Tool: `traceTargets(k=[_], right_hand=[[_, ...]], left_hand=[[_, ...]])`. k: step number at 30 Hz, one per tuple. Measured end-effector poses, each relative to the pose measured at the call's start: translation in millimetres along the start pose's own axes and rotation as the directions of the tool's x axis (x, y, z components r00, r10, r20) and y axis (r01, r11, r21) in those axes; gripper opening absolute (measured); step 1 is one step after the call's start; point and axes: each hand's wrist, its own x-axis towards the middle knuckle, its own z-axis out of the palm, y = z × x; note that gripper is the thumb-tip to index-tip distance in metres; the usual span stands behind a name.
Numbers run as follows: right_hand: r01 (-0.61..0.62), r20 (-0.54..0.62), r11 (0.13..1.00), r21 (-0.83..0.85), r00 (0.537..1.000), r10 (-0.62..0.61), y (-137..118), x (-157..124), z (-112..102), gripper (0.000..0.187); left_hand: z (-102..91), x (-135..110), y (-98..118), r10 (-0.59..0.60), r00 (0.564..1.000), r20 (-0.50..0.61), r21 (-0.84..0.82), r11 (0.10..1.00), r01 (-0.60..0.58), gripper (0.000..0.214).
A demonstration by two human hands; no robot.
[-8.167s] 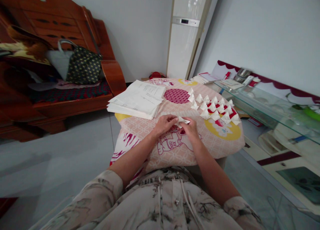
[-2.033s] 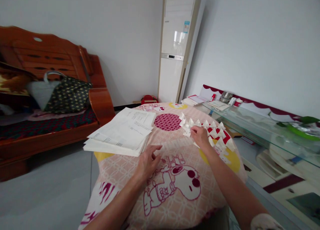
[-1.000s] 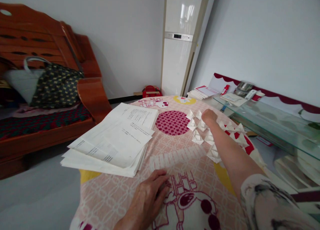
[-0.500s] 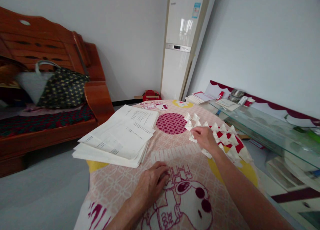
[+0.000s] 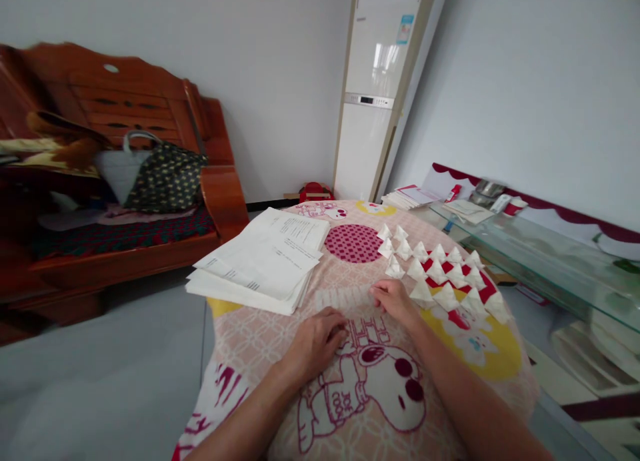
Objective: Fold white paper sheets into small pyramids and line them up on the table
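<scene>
My left hand [image 5: 320,335] rests on the patterned tablecloth [image 5: 260,337], fingers bent loosely and thumb a little apart, with nothing seen in it. To its right, my right hand [image 5: 393,296] is just above or on the cloth, its fingers drawn together; no object shows in them. Beyond those fingers stands a small folded white paper pyramid [image 5: 395,267]. Several more paper pyramids stand in rough rows to the right, the nearest being a larger folded pyramid [image 5: 421,292]. A stack of printed paper sheets [image 5: 265,261] lies left of my hands.
A glass-topped cabinet [image 5: 540,247] runs along the right wall, with a red-and-white cup [image 5: 514,207] and metal bowls on it. At left is a wooden bench [image 5: 200,181] holding a dark patterned bag [image 5: 167,177]. A tall white air conditioner [image 5: 365,134] stands in the corner.
My right hand has left the paper pyramids and come back toward my left hand. The piece it was touching now stands apart. The view has turned slightly left; my left hand stays on the cloth.
</scene>
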Motion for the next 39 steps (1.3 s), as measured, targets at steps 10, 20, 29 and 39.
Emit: traceTargets(k=[10,20,29,39], right_hand=[[-0.243,0.089,0.968,-0.055,0.965,0.248,-3.5,19.2,-3.3,0.016],[-0.050,-0.060,0.998,-0.046,0.997,0.047,8.9,9.5,4.8,0.018],[-0.029,-0.045,0.998,-0.056,0.999,0.027,11.2,9.6,5.2,0.020],[-0.028,-0.033,0.997,-0.071,0.999,0.025,13.7,9.8,4.4,0.022]], left_hand=[[-57.3,38.3,-14.7,-0.150,0.969,-0.194,0.380,0.899,0.215,0.015],[-70.3,90.9,-59.4,-0.306,0.914,-0.268,0.582,0.704,0.406,0.027],[-69.0,84.8,-69.9,-0.329,0.863,-0.384,0.434,0.760,0.483,0.022],[-64.1,91.0,-61.3,-0.317,0.894,-0.317,0.581,0.680,0.447,0.032]])
